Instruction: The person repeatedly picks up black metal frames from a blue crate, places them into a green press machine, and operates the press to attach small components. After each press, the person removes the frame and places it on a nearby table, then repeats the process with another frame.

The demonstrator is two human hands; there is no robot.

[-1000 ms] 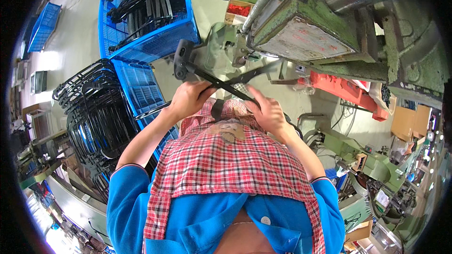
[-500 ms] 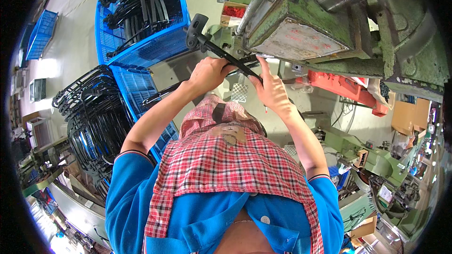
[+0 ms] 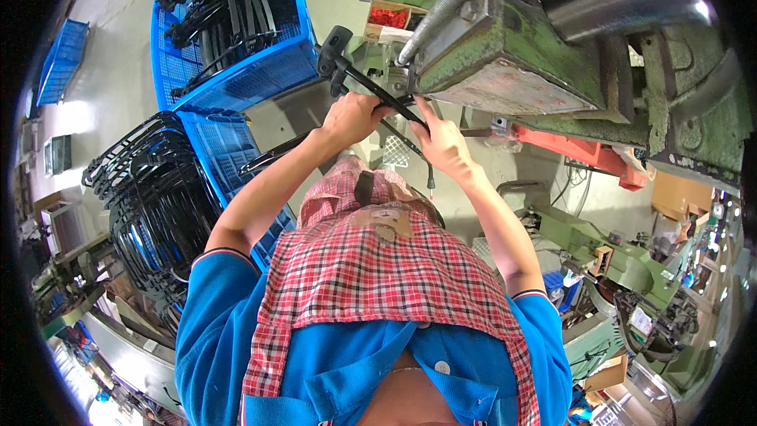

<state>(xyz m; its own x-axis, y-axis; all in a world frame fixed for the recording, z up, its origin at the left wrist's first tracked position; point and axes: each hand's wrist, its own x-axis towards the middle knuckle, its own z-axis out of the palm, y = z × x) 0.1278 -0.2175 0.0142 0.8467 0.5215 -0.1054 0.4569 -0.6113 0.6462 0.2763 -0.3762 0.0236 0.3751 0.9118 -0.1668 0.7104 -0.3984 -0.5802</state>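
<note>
A black tube [image 3: 371, 87] with a T-shaped black plastic handle [image 3: 337, 43] slants across in front of me, handle end up and to the left. My left hand [image 3: 352, 121] is closed around it below the handle; its fingertips are partly hidden. My right hand [image 3: 443, 146] grips the tube's lower right part, thumb and fingers around it, close to the lower edge of a green press head [image 3: 505, 79]. Beside my left forearm, another black bar [image 3: 272, 154] runs out to the left; whether it joins the tube cannot be seen. A thin black rod or cable [image 3: 430, 177] hangs below my right hand.
Blue crates [image 3: 236, 83] at the left hold many black parts, with a pile of black frames [image 3: 158, 205] beside them. A box of small red pieces [image 3: 388, 17] stands beyond my hands. A red machine part [image 3: 572, 150] and green machinery [image 3: 599, 244] stand to the right.
My right hand has shifted a little left and down, away from the press edge, with the tube. The handle has moved slightly right. The thin hanging end now shows below my right hand.
</note>
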